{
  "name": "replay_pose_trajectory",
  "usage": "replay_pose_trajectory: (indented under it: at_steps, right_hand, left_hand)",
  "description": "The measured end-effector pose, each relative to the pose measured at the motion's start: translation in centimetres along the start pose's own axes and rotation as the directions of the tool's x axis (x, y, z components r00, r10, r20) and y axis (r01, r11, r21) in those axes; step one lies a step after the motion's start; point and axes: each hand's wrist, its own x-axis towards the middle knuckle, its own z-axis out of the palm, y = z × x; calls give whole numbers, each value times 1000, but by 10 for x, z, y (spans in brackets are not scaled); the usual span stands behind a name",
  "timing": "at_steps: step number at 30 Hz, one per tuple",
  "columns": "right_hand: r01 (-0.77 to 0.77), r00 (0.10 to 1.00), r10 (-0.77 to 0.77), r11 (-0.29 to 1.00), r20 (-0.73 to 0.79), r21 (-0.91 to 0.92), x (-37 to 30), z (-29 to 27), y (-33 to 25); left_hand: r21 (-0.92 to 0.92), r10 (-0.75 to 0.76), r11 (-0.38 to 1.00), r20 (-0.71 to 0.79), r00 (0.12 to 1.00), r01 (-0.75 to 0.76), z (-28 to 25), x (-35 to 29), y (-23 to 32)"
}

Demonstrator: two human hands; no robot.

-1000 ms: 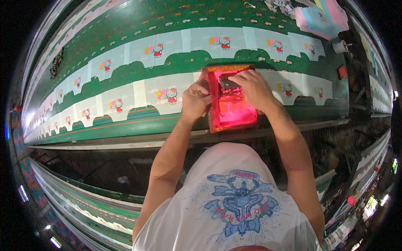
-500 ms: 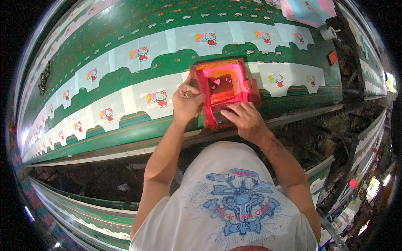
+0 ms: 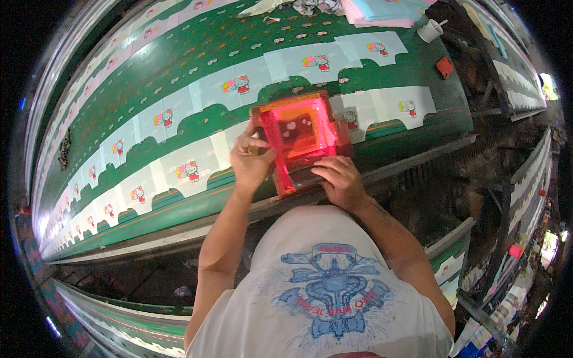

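Observation:
A pinkish-red screen printing frame (image 3: 278, 179) with an orange inner border lies over the near row of pale cloth pieces (image 3: 158, 182) on the green table. Small pale heart shapes show in its dark middle window. My left hand (image 3: 250, 160) is closed round the frame's left side, thumb bent inward. At the near side, my right hand (image 3: 341, 181) pinches one end of a dark flat bar, which looks like a squeegee (image 3: 301, 175), inside the frame. Just right of the frame, a printed cartoon cat (image 3: 351, 119) on cloth is partly covered.
The long green table (image 3: 197, 68) carries another row of light-blue printed pieces (image 3: 209, 89). At the far right stand a white cup (image 3: 430, 31) with a handle sticking out, a red block (image 3: 444, 67) and folded pink and blue cloth (image 3: 382, 12). A metal rail (image 3: 418, 158) edges the table.
My view has shifted, and the table has slid left in it. Against the cloth, the frame has moved a little right, both hands travelling with it and keeping their grips.

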Motion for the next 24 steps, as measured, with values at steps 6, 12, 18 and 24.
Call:
replay_pose_trajectory:
  at_steps: [6,12,18,24]
  right_hand:
    - [-33,999,33,999,-4,-37,-42,-68,80]
    - [68,997,-73,991,32,117,-61,-101,129]
    - [124,990,-136,970,43,208,-56,-110,139]
    - [112,991,-122,975,45,192,-51,-112,141]
  left_hand:
    - [-125,-58,990,21,998,60,113,7,-20]
    - [-83,-176,982,-53,983,171,142,5,-31]
    - [-114,-294,951,-57,954,287,141,9,-28]
    - [-63,-302,952,-56,952,299,142,9,-27]
